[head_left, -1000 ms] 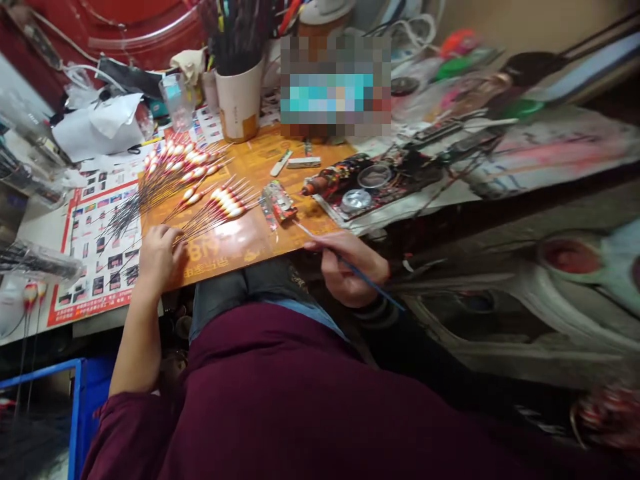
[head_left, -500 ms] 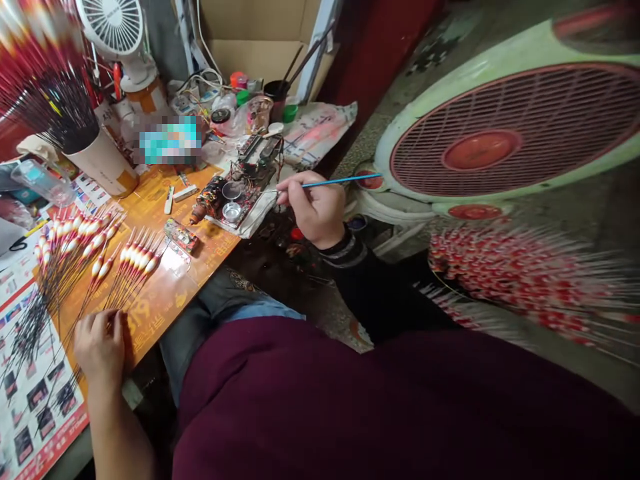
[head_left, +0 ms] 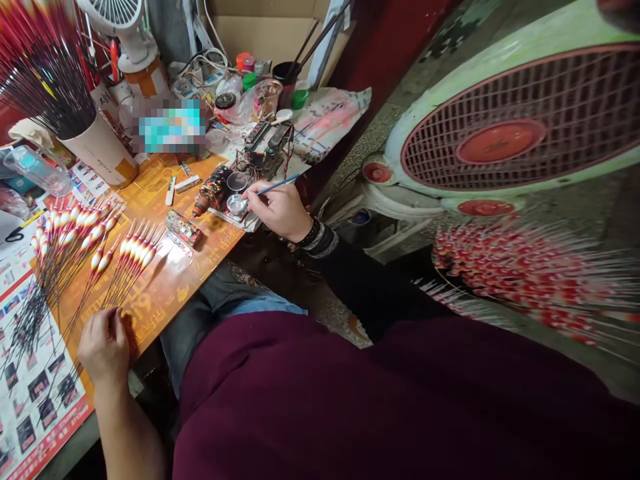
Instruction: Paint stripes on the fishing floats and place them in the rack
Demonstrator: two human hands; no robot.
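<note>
In my right hand (head_left: 280, 210) is a thin blue-handled paintbrush (head_left: 280, 185), pinched between thumb and fingers. Its tip is at a small round dish (head_left: 237, 204) with a silvery look; my fingers partly hide the contact. My left hand (head_left: 104, 343) rests at the table's near edge with its fingers curled. It is by the lower ends of a row of fishing floats (head_left: 137, 252) with white, yellow and red bodies; whether it grips anything is hidden. More fishing floats (head_left: 75, 227) with dark stems lie fanned out to the left.
A paint-spattered motor device (head_left: 215, 190) and a small spattered block (head_left: 183, 229) sit on the orange table (head_left: 160, 300). A white cup (head_left: 103, 153) of dark stems stands at the back left. A large fan (head_left: 390, 147) is on the right, beside a red-and-white bristly bundle (head_left: 505, 280).
My right hand has moved left with the paintbrush, from beside the motor device to the small dish. My left hand stays at the table edge. The view has shifted slightly.
</note>
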